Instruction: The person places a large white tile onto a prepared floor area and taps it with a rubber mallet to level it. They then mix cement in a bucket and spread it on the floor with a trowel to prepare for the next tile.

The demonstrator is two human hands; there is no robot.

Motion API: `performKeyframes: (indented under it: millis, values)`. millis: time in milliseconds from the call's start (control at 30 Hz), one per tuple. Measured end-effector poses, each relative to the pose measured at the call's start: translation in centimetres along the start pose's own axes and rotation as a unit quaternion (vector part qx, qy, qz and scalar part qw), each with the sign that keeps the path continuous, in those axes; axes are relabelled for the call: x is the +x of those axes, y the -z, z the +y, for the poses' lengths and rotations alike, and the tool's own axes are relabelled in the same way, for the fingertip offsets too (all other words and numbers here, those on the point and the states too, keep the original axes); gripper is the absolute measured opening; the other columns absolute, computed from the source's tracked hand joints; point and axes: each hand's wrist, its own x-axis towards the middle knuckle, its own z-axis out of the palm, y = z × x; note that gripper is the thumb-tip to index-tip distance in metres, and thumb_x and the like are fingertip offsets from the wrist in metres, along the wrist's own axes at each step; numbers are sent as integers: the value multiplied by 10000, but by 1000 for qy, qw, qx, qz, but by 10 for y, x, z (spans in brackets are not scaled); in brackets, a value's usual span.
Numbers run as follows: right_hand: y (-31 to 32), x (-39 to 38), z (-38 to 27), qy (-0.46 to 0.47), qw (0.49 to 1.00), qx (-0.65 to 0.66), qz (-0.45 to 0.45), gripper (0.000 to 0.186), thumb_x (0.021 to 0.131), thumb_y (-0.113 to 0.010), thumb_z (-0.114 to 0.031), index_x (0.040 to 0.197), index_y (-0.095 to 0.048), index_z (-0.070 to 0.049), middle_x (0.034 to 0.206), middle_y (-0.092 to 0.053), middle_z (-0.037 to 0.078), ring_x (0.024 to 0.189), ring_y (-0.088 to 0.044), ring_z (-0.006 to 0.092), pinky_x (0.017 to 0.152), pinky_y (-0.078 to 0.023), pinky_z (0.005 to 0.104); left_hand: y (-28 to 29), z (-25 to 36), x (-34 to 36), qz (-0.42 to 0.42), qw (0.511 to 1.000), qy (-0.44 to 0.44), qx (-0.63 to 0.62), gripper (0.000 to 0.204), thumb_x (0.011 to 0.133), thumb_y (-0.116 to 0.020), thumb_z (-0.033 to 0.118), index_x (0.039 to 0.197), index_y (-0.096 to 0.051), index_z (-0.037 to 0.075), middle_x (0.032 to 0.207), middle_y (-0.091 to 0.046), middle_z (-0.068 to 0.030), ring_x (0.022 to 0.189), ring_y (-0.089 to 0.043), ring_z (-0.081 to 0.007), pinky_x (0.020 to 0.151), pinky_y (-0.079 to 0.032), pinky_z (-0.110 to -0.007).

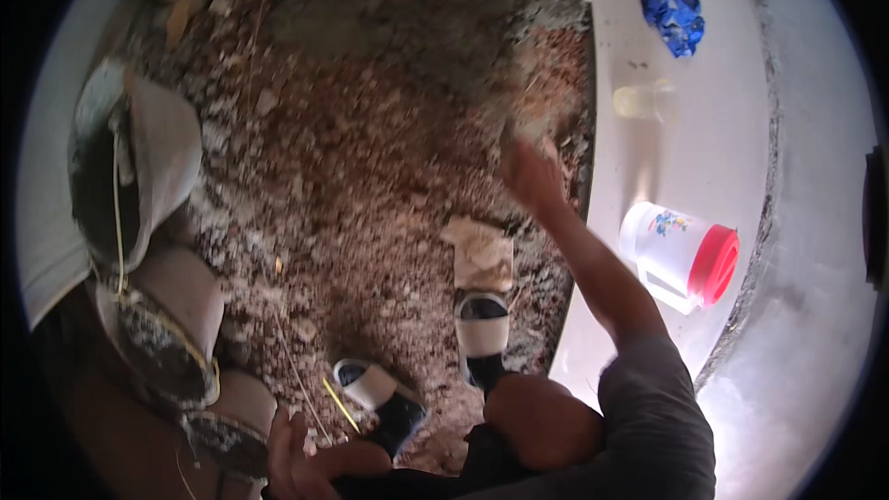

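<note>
My right hand (535,176) reaches out over the rubble floor (370,148), close to the edge of the pale tiles. Motion blurs it, but its fingers look closed. A greyish shape at its far side could be part of something held; its kind I cannot make out. Ahead of the hand lies a patch of grey, mortar-like material (542,97). My left hand (292,463) is low in the view beside my knee, fingers stretched out and apart, with nothing seen in it. Near my foot lies a broken pale slab (482,255).
Several buckets stand at the left: a large one (167,153), a middle one (185,301) and a smaller one (245,403). On the pale tiles (611,65) at the right are a white jug with a red lid (681,255), a clear cup (648,100) and a crumpled blue wrapper (673,17).
</note>
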Motion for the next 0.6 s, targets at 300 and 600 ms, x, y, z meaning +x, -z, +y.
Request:
performKeyframes:
  millis: [300,600]
  values:
    - [51,69,123,-220,950,101,196,335,880,-459,-303,1111,-537,-74,1025,-633,276,997,-596,453,859,-450,534,-38,6,53,-99,990,-16,-98,586,1001,-395,388,1335,-373,-93,1404,-372,-291,1244,-456,-410,1068,-366,-506]
    - [54,46,94,-80,996,-11,29,345,845,-561,-278,1104,-498,-59,1013,-648,225,938,-626,412,837,-481,500,-34,1,29,-71,996,-46,-15,531,1015,-354,351,1310,-395,-89,1391,-387,-281,1231,-472,-396,1051,-397,-480]
